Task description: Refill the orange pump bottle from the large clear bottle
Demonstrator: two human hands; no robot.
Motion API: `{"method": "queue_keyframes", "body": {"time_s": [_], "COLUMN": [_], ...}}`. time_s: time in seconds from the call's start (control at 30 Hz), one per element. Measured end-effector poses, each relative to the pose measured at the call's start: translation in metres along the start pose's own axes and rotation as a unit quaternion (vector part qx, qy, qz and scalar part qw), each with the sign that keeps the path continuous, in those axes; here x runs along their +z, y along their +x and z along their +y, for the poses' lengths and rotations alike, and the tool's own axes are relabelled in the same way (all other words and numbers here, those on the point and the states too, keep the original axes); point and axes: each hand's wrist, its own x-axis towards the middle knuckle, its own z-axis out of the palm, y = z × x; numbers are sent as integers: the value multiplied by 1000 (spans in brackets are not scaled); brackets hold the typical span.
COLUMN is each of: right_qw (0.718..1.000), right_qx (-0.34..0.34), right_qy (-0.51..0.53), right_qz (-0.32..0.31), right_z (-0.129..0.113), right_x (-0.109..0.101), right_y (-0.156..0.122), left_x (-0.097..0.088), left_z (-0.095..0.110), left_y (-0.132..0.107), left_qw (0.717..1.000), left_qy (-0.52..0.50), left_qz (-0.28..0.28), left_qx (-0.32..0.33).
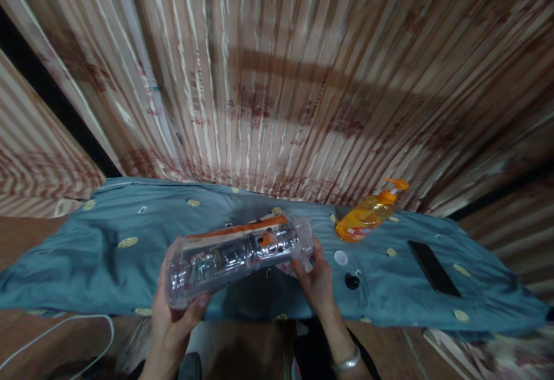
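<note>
A large clear plastic container (pixel 234 256) with an orange and white printed label lies sideways in the air between my hands, its right end raised a little. My left hand (pixel 177 299) wraps round the wide left end, thumb along the near side. The narrower right end rests in my right hand (pixel 317 279), whose fingers close on its underside. Beneath that end shows a crumpled whitish piece (pixel 306 266), partly hidden, and I cannot make out what it is. The inside of the container is blurred by reflections.
A teal patterned cloth (pixel 130 270) covers the surface. On it are an orange pump bottle (pixel 367 215) standing tilted in view, a white disc (pixel 341 258), a small black round piece (pixel 352 281) and a dark phone (pixel 434 268). A striped curtain (pixel 277 91) hangs behind; a white cable (pixel 108 325) loops lower left.
</note>
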Motion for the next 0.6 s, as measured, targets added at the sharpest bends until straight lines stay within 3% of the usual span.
{"method": "queue_keyframes", "body": {"time_s": [0.13,0.33,0.6], "right_qw": [1000,1000,1000], "right_qx": [7,9,-3], "right_qy": [2,9,9], "right_qz": [-4,-9,-4], "right_z": [-4,-7,-7], "right_x": [-1,-1,-2], "right_y": [1,3,3], "left_x": [-3,-15,-19], "left_z": [-3,-23,-28], "left_y": [3,16,19], "left_qw": [998,997,997], "left_qy": [-29,-55,-47], "left_qz": [-2,-12,-36], "left_qx": [-47,-58,-59]}}
